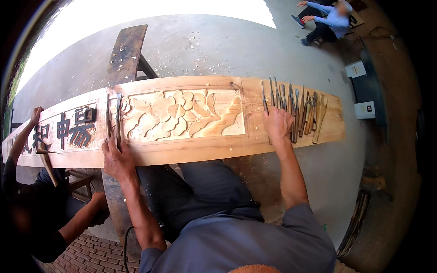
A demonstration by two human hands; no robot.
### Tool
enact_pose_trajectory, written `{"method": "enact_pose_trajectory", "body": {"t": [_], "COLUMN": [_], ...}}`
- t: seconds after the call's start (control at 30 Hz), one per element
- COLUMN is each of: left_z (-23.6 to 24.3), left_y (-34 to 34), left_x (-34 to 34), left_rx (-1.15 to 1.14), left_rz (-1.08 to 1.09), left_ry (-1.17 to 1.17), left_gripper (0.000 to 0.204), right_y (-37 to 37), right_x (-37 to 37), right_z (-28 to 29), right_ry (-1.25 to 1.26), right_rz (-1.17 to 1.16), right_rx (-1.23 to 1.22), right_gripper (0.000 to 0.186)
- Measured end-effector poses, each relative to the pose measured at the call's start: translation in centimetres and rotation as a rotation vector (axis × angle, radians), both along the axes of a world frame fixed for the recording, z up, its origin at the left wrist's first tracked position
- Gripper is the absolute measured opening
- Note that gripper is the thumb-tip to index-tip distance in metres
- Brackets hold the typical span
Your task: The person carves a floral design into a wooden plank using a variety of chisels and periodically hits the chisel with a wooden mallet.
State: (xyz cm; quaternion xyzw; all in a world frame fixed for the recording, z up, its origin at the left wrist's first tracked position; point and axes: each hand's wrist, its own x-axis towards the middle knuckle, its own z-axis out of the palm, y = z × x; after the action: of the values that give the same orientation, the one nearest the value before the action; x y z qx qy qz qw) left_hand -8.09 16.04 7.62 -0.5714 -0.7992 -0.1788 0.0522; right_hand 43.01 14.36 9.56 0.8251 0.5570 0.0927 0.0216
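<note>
A long pale wooden board (pixel 191 152) lies across in front of me, carved in its middle panel with a flower relief (pixel 175 111). At that panel's left border my left hand (pixel 119 161) is closed around the lower end of a chisel (pixel 119 113). A second slim chisel (pixel 108 113) lies just left of it, close to my fingers. My right hand (pixel 278 123) rests over the left end of a row of carving chisels (pixel 297 111), its fingers curled on a chisel (pixel 265 98); the hand partly hides the handles there.
At left, a co-worker's hand (pixel 36 114) touches the board beside dark raised characters (pixel 75 127); a wooden-handled tool (pixel 48 166) leans there. A wooden bench (pixel 127 50) stands beyond. Shavings dot the floor (pixel 200 50). Another person (pixel 334 20) sits far right.
</note>
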Motion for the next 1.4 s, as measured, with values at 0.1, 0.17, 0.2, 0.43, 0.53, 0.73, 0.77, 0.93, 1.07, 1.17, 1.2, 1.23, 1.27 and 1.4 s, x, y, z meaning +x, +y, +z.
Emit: {"method": "enact_pose_trajectory", "body": {"t": [0.1, 0.17, 0.2, 0.43, 0.53, 0.73, 0.77, 0.93, 1.07, 1.17, 1.2, 1.23, 1.27, 1.4], "left_z": [0.6, 1.0, 1.3, 2.4, 2.9, 4.6, 5.1, 7.5, 8.1, 5.7, 4.9, 4.4, 4.4, 3.8], "left_y": [-0.7, -1.3, -1.7, -3.9, -4.0, -3.9, -3.2, 1.8, 6.4, 10.3, 11.1, 11.3, 10.9, 11.0], "left_x": [1.3, 2.4, 2.9, 11.1, 14.6, 13.4, 12.8, 3.4, -3.7, -5.8, -5.9, -7.0, -8.4, -11.6], "left_rx": [0.017, 0.137, 0.197, 0.306, 0.317, 0.495, 0.519, 0.508, 0.681, 0.722, 0.779, 0.787, 0.787, 0.737], "left_rz": [0.023, -0.088, -0.15, -0.719, -0.975, -1.091, -1.086, -0.506, -0.24, -0.184, -0.144, -0.131, -0.117, -0.102], "left_ry": [0.006, -0.02, -0.014, -0.232, -0.214, -0.191, -0.162, -0.281, -0.563, -0.659, -0.807, -0.741, -0.709, -0.56], "left_gripper": [0.033, 0.029, 0.025, 0.041, 0.063, 0.043, 0.04, 0.032, 0.012, 0.016, 0.019, 0.02, 0.02, 0.02], "right_y": [0.1, 0.8, 0.9, -2.9, -5.2, -6.6, -6.6, -3.8, -1.6, -2.0, -2.0, -1.9, -1.6, -1.1], "right_x": [0.8, 0.2, -0.1, -5.5, -8.9, -14.3, -15.2, -15.9, -15.2, -13.1, -12.7, -12.8, -13.7, -14.9], "right_z": [0.0, 2.0, 1.7, 4.0, 7.3, 5.5, 5.0, 1.1, -3.2, -3.5, -3.9, -4.2, -4.4, -4.9], "right_ry": [0.035, 0.263, 0.26, 1.074, 1.522, 2.156, 2.184, 1.681, 1.62, 1.478, 1.456, 1.417, 1.445, 1.491], "right_rz": [-0.032, -0.007, -0.002, 0.121, 0.138, 0.28, 0.225, 0.318, 0.109, 0.091, 0.1, 0.099, 0.118, 0.166], "right_rx": [-0.047, -0.133, -0.129, -0.016, -0.199, -0.428, -0.363, 0.021, 0.257, 0.293, 0.273, 0.269, 0.246, 0.217], "right_gripper": [0.034, 0.037, 0.037, 0.03, 0.025, 0.03, 0.032, 0.036, 0.037, 0.035, 0.034, 0.033, 0.033, 0.03]}}
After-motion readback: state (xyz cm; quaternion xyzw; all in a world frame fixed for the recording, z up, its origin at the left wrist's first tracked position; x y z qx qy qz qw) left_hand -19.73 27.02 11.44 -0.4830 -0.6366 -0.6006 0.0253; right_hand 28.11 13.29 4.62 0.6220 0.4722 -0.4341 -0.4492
